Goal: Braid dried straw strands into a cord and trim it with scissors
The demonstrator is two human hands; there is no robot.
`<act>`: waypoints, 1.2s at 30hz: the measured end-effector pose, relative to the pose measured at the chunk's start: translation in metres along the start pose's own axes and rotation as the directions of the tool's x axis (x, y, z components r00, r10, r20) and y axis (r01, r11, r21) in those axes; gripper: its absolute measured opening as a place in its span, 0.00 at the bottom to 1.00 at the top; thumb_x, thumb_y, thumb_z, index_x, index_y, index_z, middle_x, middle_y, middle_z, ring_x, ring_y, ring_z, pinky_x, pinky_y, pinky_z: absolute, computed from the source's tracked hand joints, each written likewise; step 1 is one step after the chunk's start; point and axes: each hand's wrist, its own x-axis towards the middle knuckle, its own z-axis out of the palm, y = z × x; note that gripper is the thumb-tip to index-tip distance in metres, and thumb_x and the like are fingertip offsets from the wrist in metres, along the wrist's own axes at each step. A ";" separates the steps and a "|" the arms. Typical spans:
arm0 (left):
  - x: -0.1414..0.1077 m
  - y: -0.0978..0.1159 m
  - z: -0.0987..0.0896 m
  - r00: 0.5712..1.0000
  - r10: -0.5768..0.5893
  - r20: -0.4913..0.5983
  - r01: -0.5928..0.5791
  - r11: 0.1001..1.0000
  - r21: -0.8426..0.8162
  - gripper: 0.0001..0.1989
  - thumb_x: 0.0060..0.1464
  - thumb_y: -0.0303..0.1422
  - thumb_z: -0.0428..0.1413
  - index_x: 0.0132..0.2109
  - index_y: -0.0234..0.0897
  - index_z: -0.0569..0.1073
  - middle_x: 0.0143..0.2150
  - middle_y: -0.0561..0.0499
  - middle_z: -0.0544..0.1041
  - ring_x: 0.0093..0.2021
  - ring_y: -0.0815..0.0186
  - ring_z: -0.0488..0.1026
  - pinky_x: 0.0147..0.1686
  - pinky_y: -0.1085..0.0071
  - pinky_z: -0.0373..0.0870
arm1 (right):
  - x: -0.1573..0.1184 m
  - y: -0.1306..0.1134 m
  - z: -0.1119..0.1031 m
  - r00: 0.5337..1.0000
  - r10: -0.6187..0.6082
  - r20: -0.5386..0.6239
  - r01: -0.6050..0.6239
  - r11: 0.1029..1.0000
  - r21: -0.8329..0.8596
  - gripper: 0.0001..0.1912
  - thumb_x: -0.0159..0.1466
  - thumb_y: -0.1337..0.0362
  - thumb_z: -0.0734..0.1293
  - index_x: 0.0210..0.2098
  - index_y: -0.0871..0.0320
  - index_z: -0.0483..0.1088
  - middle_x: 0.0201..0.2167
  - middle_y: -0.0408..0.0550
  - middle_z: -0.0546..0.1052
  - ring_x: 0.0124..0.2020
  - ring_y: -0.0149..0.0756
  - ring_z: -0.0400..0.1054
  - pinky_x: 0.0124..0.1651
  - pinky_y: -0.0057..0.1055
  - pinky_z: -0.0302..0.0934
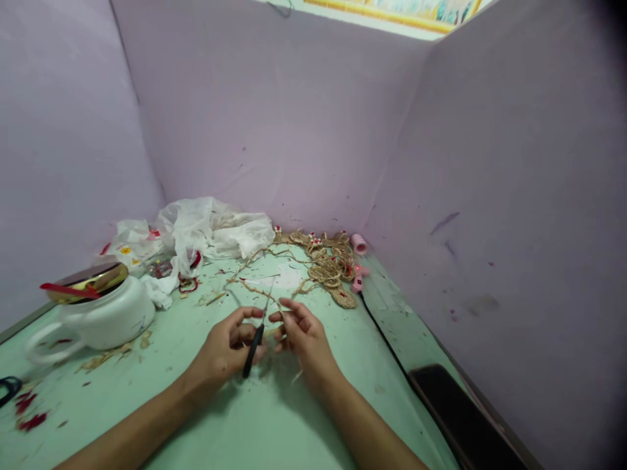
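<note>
In my left hand (230,343), curled around a black handle, is what appears to be a pair of scissors (253,352), seen edge-on. Its thin metal end points up and away from me. My right hand (304,333), just beside it, pinches a braided jute cord (259,291) between thumb and fingers. The cord runs from there across the table in a loose loop toward a heap of coiled jute braid (329,267) at the back. Short loose strands hang below the right fingers. A pale strand spans the gap between both hands.
A white mug (110,316) with a gold-rimmed lid and a red stick stands left. Behind it lie crumpled white plastic bags (215,225). Back right are a pink spool (359,245) and a pink tool (358,279) with a black cable. A dark phone-like slab (460,418) lies near right. Purple walls enclose the table.
</note>
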 end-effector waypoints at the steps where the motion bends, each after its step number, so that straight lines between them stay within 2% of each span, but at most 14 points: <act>1: 0.000 0.003 -0.002 0.999 0.005 -0.034 -0.006 1.000 -0.006 0.28 0.34 0.35 0.59 0.46 0.37 0.62 0.25 0.53 0.70 0.24 0.71 0.64 0.22 0.77 0.57 | 0.001 -0.001 -0.003 1.000 0.017 0.005 -0.017 0.998 0.062 0.21 0.47 0.64 0.69 0.41 0.57 0.66 0.33 0.47 0.72 0.25 0.28 0.65 0.26 0.26 0.62; 3: 0.001 0.009 -0.008 0.996 0.019 -0.084 -0.020 1.000 -0.020 0.28 0.35 0.35 0.59 0.47 0.35 0.64 0.27 0.52 0.71 0.26 0.70 0.65 0.24 0.76 0.58 | 0.002 -0.004 -0.007 0.998 0.058 0.022 -0.060 0.991 0.123 0.24 0.45 0.67 0.71 0.42 0.58 0.65 0.36 0.49 0.73 0.31 0.31 0.67 0.32 0.28 0.63; 5: 0.003 0.012 -0.015 0.995 0.009 -0.101 -0.013 0.999 -0.038 0.26 0.35 0.34 0.58 0.46 0.34 0.66 0.30 0.49 0.73 0.29 0.68 0.67 0.26 0.75 0.60 | 0.001 -0.005 -0.008 0.994 0.100 0.041 -0.105 0.986 0.132 0.24 0.45 0.68 0.71 0.42 0.60 0.65 0.36 0.51 0.73 0.32 0.32 0.68 0.34 0.28 0.63; 9: 0.011 0.008 -0.029 0.988 -0.035 -0.147 0.019 0.993 -0.113 0.27 0.36 0.34 0.59 0.47 0.34 0.65 0.37 0.45 0.74 0.35 0.63 0.70 0.28 0.73 0.63 | -0.002 -0.005 -0.004 0.989 0.137 0.058 -0.143 0.983 0.115 0.21 0.49 0.66 0.69 0.41 0.60 0.63 0.32 0.50 0.74 0.30 0.32 0.68 0.30 0.27 0.62; 13: 0.015 0.001 -0.028 0.979 -0.080 -0.189 0.039 0.976 -0.214 0.25 0.35 0.33 0.59 0.43 0.34 0.62 0.34 0.44 0.74 0.29 0.66 0.71 0.25 0.74 0.63 | -0.007 0.000 0.001 0.979 0.179 0.095 -0.188 0.978 0.094 0.18 0.49 0.66 0.69 0.39 0.61 0.64 0.30 0.48 0.74 0.27 0.30 0.68 0.28 0.25 0.61; 17: 0.014 -0.006 -0.016 0.970 -0.134 -0.202 0.053 0.931 -0.361 0.24 0.33 0.31 0.60 0.40 0.36 0.61 0.29 0.51 0.72 0.25 0.69 0.70 0.22 0.77 0.61 | -0.012 0.009 0.007 0.913 0.346 0.218 -0.367 0.928 0.061 0.16 0.48 0.65 0.69 0.35 0.63 0.66 0.22 0.46 0.73 0.19 0.28 0.65 0.23 0.25 0.59; 19: 0.014 -0.007 -0.013 0.966 -0.120 -0.230 0.030 0.932 -0.362 0.23 0.32 0.30 0.60 0.39 0.36 0.62 0.24 0.55 0.70 0.22 0.71 0.68 0.20 0.78 0.60 | -0.013 0.012 0.009 0.874 0.411 0.259 -0.437 0.898 0.050 0.14 0.49 0.65 0.69 0.34 0.63 0.66 0.20 0.45 0.72 0.17 0.28 0.64 0.22 0.25 0.59; 21: 0.014 -0.006 -0.014 0.958 -0.078 -0.275 -0.007 0.955 -0.297 0.22 0.31 0.29 0.60 0.38 0.35 0.62 0.20 0.57 0.68 0.19 0.72 0.66 0.17 0.79 0.58 | -0.014 0.012 0.009 0.854 0.447 0.265 -0.472 0.881 0.037 0.14 0.48 0.65 0.68 0.34 0.63 0.67 0.20 0.46 0.72 0.18 0.28 0.65 0.22 0.25 0.59; 25: 0.009 0.004 -0.012 0.938 -0.015 -0.347 -0.038 0.988 -0.146 0.22 0.29 0.30 0.61 0.37 0.34 0.64 0.18 0.58 0.67 0.18 0.73 0.64 0.16 0.79 0.57 | -0.014 0.009 0.011 0.881 0.422 0.212 -0.427 0.904 -0.025 0.17 0.50 0.58 0.67 0.34 0.63 0.66 0.21 0.45 0.71 0.21 0.29 0.65 0.24 0.27 0.61; 29: 0.004 0.010 -0.004 0.935 0.022 -0.354 -0.055 0.995 -0.085 0.23 0.28 0.30 0.61 0.37 0.33 0.65 0.17 0.58 0.67 0.18 0.73 0.63 0.18 0.78 0.59 | -0.015 0.013 0.018 0.924 0.334 0.188 -0.280 0.923 -0.266 0.15 0.47 0.56 0.69 0.23 0.62 0.62 0.12 0.35 0.59 0.14 0.21 0.52 0.18 0.23 0.56; 31: 0.004 0.011 -0.003 0.930 0.024 -0.366 -0.055 0.996 -0.075 0.23 0.28 0.30 0.61 0.37 0.32 0.66 0.17 0.58 0.67 0.18 0.73 0.63 0.18 0.78 0.59 | -0.016 0.017 0.020 0.934 0.307 0.182 -0.226 0.903 -0.367 0.15 0.49 0.57 0.67 0.19 0.60 0.59 0.11 0.34 0.56 0.12 0.21 0.50 0.17 0.22 0.53; 34: 0.006 0.011 -0.006 0.910 0.020 -0.414 -0.050 0.997 -0.061 0.22 0.27 0.30 0.60 0.36 0.32 0.66 0.16 0.59 0.66 0.17 0.73 0.64 0.17 0.78 0.59 | -0.017 0.020 0.020 0.948 0.284 0.145 -0.193 0.873 -0.448 0.09 0.50 0.62 0.64 0.22 0.61 0.62 0.14 0.37 0.61 0.14 0.23 0.54 0.19 0.23 0.55; 36: 0.008 0.011 -0.010 0.899 0.018 -0.437 -0.044 0.998 -0.049 0.22 0.27 0.30 0.60 0.36 0.32 0.67 0.16 0.58 0.66 0.17 0.72 0.64 0.17 0.78 0.58 | -0.017 0.020 0.018 0.972 0.207 0.110 -0.133 0.872 -0.472 0.04 0.49 0.67 0.63 0.24 0.62 0.65 0.19 0.41 0.66 0.18 0.24 0.58 0.22 0.24 0.57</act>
